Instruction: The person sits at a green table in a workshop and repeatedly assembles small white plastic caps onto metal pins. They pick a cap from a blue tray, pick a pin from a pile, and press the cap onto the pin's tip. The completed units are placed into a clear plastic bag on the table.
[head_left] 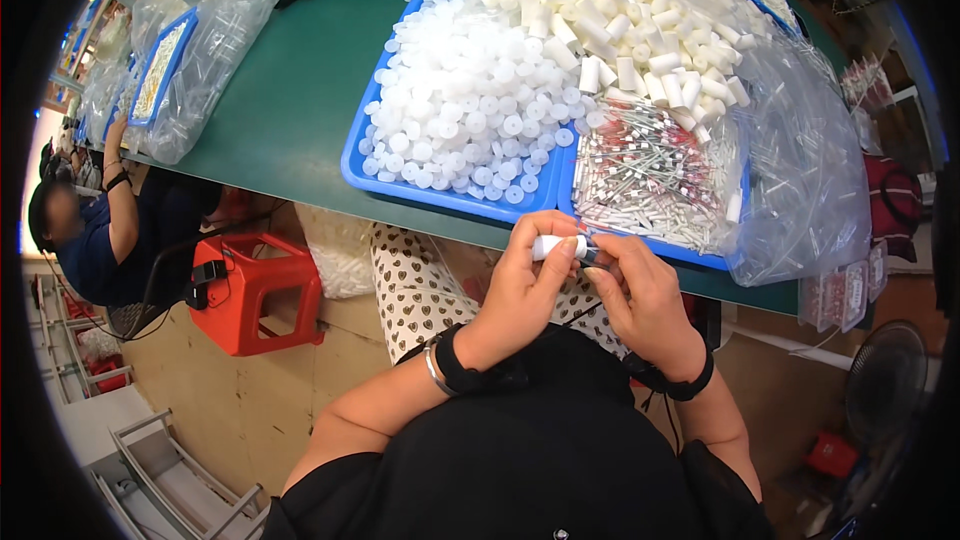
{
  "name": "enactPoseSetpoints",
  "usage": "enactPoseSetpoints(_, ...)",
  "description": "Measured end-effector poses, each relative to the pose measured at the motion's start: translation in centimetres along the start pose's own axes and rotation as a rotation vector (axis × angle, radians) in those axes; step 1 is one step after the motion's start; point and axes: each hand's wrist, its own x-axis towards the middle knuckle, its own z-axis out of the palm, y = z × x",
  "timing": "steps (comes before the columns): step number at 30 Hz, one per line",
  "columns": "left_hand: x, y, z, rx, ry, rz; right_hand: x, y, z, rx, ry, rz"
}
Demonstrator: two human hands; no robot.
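Note:
My left hand [520, 290] grips a short white plastic tube [558, 246] near the table's front edge. My right hand [640, 295] pinches the tube's right end, where a small dark tip shows. Just beyond the hands stands a blue tray [360, 170] heaped with white round caps [470, 100]. To its right, a second blue tray [690, 255] holds thin white sticks with red marks [645, 175]. Behind that, a clear bag spills white tubes [640, 30].
The green table [290, 100] carries more clear bags [210, 50] and a further blue tray at the far left. A seated person [100, 230] works at the left. A red stool [250, 290] stands on the floor, a fan [885, 380] at lower right.

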Motion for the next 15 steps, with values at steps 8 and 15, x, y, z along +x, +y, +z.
enactPoseSetpoints(8,-0.6,-0.5,-1.1,0.119,-0.233,-0.081,-0.6,0.7,0.0,0.043,-0.074,-0.117)
enactPoseSetpoints(15,-0.4,-1.2,-0.7,-0.057,-0.409,-0.068,-1.4,1.4,1.5,0.097,-0.061,-0.170)
